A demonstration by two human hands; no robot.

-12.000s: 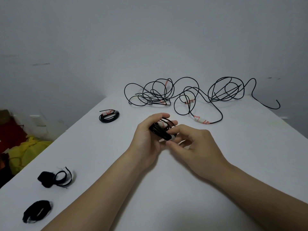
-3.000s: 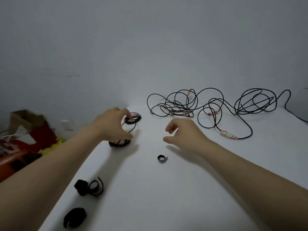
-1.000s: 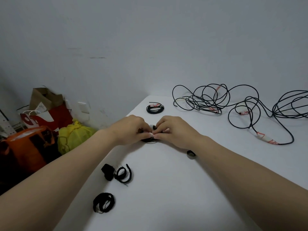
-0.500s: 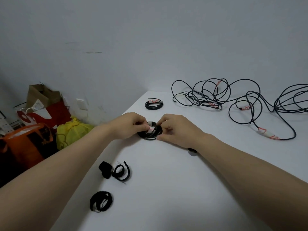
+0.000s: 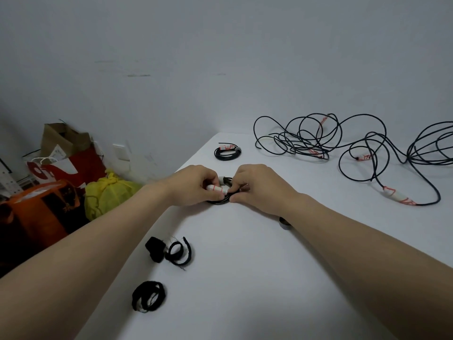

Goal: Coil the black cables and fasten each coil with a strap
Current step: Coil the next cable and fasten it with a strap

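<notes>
Centre: held coil [image 5: 219, 201] on the counter [image 5: 245, 278], between left hand [image 5: 193, 186] and right hand [image 5: 259, 187].
Behind it: far coil [image 5: 228, 154].
Far right: loose cables [image 5: 343, 143].
Near left: strap bundle [image 5: 171, 251], nearest strap [image 5: 148, 295] before it.
Under right forearm: small roll [image 5: 284, 223].
Floor, left: bags [image 5: 61, 192].

Coil [image 5: 220, 201]: mostly covered by left hand [image 5: 193, 186] and right hand [image 5: 259, 186]; only its near arc and a white end showed.
Strap ring [image 5: 284, 224]: half behind right forearm [image 5: 343, 241].
Loose cables [image 5: 429, 153]: ran off the right edge.
Bags [image 5: 36, 204]: cut by the left edge.
</notes>
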